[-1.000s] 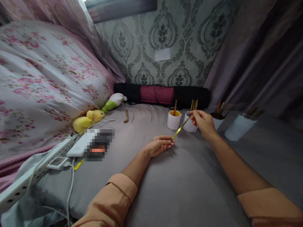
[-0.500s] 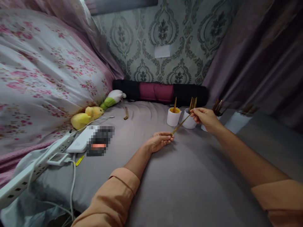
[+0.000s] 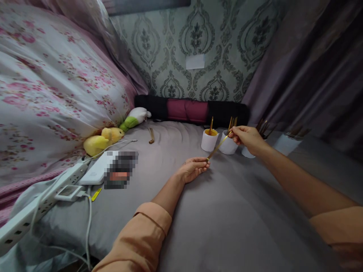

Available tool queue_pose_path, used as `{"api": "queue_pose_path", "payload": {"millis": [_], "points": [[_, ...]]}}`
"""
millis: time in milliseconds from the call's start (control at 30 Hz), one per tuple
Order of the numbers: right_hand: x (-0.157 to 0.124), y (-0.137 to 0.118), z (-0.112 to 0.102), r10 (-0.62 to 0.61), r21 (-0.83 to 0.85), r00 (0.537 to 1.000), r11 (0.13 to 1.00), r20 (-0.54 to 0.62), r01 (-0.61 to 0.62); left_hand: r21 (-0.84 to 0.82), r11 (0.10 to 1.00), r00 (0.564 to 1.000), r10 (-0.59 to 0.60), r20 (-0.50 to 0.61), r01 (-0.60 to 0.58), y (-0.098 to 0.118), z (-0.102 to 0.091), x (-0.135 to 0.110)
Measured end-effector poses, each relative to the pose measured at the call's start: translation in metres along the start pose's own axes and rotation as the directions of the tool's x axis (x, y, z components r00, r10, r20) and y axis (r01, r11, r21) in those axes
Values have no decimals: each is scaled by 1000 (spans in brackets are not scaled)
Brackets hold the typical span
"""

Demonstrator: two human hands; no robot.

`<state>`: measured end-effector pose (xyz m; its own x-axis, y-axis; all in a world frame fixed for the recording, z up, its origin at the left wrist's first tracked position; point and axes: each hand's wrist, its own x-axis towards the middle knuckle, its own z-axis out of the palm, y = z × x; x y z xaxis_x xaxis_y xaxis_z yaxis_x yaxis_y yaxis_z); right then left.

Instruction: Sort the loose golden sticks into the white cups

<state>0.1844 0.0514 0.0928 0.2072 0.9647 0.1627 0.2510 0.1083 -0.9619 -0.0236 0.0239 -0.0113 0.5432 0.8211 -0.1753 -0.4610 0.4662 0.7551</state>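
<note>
Little has just changed: near the centre of the frame, the stick [image 3: 219, 144] stays stretched aslant between the two hands, which suggests that handling it is still under way, with no release. The left hand [image 3: 195, 169] pinches its lower end between thumb and fingers; the right hand [image 3: 245, 138] pinches its upper end with the fingertips, in front of the second cup [image 3: 227, 146].

Against the frame half a second ago, the stick's upper part looks brighter, perhaps from a slight turn, though I cannot be sure. The view shifts a little. The first cup [image 3: 208, 143], right of centre, still stands with one stick in it, and the gold piece [image 3: 151, 136] lies untouched on the grey sheet [image 3: 215, 211].
</note>
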Motion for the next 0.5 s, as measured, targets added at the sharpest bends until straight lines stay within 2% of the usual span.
{"api": "queue_pose_path", "payload": {"millis": [267, 500], "points": [[5, -7, 4, -41, -1, 999, 999, -2, 41, -80, 997, 999, -22, -47, 18, 4, -1, 1], [14, -13, 2, -47, -8, 996, 999, -74, 47, -211, 977, 998, -34, -51, 22, 7, -7, 2]]}}
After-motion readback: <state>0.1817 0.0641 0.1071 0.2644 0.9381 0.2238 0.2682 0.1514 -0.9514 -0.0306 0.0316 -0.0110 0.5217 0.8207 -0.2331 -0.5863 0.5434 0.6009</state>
